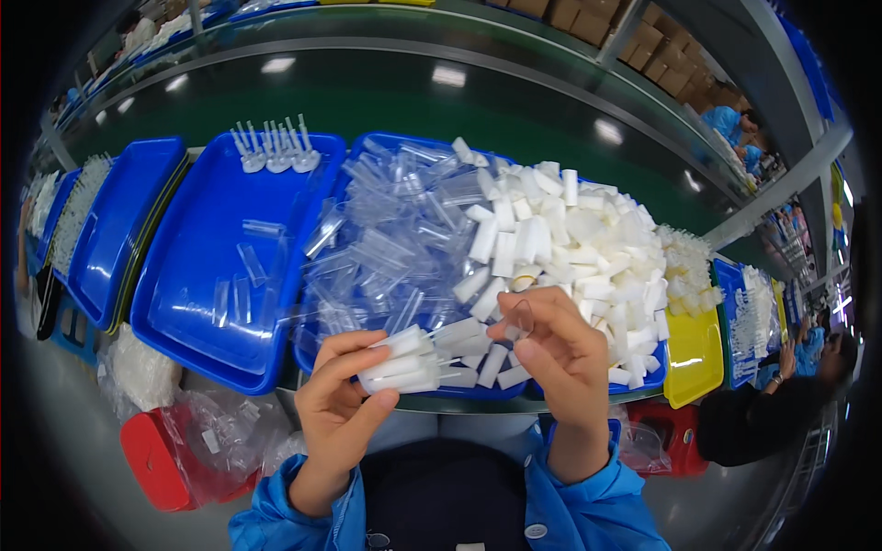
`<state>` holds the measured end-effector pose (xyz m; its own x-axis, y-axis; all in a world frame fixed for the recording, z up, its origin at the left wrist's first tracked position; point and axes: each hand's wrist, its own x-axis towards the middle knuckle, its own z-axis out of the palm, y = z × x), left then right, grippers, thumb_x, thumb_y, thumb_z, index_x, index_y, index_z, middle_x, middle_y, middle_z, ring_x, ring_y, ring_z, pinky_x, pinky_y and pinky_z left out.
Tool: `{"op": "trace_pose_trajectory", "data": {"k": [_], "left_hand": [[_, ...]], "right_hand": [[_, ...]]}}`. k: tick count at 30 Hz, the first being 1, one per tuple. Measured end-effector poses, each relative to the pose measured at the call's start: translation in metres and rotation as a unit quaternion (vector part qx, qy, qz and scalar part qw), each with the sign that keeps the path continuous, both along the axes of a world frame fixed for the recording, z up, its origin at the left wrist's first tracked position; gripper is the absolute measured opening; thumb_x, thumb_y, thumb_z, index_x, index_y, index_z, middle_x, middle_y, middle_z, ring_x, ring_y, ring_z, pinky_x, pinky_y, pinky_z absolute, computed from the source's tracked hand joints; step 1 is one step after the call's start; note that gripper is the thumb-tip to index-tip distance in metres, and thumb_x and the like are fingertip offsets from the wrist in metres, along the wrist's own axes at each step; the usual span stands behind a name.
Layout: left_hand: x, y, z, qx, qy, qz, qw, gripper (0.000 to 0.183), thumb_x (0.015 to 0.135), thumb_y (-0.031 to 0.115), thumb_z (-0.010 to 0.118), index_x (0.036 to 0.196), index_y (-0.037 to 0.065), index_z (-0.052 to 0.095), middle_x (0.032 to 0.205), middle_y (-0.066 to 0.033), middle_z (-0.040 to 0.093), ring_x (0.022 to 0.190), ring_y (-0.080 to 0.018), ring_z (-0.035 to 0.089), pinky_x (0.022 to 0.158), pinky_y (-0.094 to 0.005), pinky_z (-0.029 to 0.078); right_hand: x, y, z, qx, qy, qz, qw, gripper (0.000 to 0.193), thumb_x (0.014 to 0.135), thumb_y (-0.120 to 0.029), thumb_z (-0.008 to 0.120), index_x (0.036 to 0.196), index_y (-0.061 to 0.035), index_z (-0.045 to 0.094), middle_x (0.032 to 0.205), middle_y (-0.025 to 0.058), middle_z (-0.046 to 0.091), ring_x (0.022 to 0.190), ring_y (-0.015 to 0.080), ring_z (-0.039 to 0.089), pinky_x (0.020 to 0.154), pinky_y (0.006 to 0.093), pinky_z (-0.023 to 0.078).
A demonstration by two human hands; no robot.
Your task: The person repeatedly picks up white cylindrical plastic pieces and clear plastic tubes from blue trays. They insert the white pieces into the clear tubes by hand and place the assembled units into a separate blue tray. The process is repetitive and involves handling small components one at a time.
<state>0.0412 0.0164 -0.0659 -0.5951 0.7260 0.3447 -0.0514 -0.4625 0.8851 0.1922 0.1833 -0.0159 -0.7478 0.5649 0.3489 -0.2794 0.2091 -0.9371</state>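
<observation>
In the left hand (pixel 329 402) a white bundle (pixel 402 365) is gripped, its long axis pointed toward the right hand (pixel 568 356), where a clear sleeve (pixel 522 318) is pinched, right of the bundle and apart from it.

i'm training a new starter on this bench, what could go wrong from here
The left hand grips several white pieces at once, so one might slip out. The clear piece pinched in the right hand could drop and, being see-through, be hard to spot. The clear heap lies right against the white heap, so the two kinds may mix.
</observation>
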Motion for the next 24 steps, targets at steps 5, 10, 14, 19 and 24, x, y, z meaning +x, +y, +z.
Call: {"op": "trace_pose_trajectory", "data": {"k": [5,10,14,19,24], "left_hand": [[0.009,0.009,0.003,-0.008,0.011,-0.015,1.000,0.037,0.080,-0.008,0.067,0.117,-0.005,0.061,0.126,-0.0179,0.048,0.113,-0.0233,0.055,0.093,-0.0346,0.052],[0.015,0.013,0.003,-0.007,0.017,-0.021,1.000,0.037,0.080,-0.008,0.068,0.116,-0.005,0.061,0.126,-0.0178,0.048,0.113,-0.0236,0.055,0.093,-0.0351,0.052],[0.017,0.013,0.005,-0.009,0.020,-0.027,0.999,0.036,0.080,-0.008,0.067,0.116,-0.006,0.061,0.126,-0.0179,0.048,0.113,-0.0239,0.055,0.093,-0.0353,0.052],[0.018,0.014,0.006,-0.014,0.019,-0.029,0.999,0.036,0.081,-0.007,0.068,0.116,-0.006,0.061,0.126,-0.0181,0.048,0.113,-0.0243,0.056,0.092,-0.0359,0.054],[0.018,0.014,0.006,-0.031,0.016,-0.038,0.999,0.036,0.081,-0.006,0.067,0.117,-0.007,0.061,0.126,-0.0180,0.048,0.113,-0.0245,0.055,0.091,-0.0357,0.054]], "right_hand": [[0.019,-0.002,-0.001,-0.070,0.014,0.034,0.997,0.035,0.092,0.001,0.053,0.127,0.0067,0.056,0.114,0.0122,0.053,0.101,0.0170,0.054,0.091,0.0322,0.046],[0.027,0.001,-0.005,-0.007,0.000,-0.002,1.000,0.032,0.093,-0.002,0.053,0.123,0.0065,0.060,0.107,0.0129,0.057,0.098,0.0177,0.055,0.088,0.0299,0.044],[0.029,-0.001,-0.008,-0.019,0.018,-0.013,1.000,0.030,0.092,-0.002,0.054,0.120,0.0067,0.061,0.104,0.0128,0.057,0.095,0.0173,0.056,0.085,0.0289,0.045],[0.031,-0.008,-0.010,-0.076,0.053,-0.038,0.995,0.029,0.089,0.001,0.057,0.117,0.0067,0.063,0.106,0.0132,0.054,0.091,0.0159,0.055,0.077,0.0249,0.046],[0.034,-0.006,-0.011,-0.042,0.053,-0.047,0.997,0.028,0.085,0.004,0.062,0.113,0.0070,0.064,0.106,0.0133,0.054,0.089,0.0154,0.055,0.076,0.0253,0.046]]}}
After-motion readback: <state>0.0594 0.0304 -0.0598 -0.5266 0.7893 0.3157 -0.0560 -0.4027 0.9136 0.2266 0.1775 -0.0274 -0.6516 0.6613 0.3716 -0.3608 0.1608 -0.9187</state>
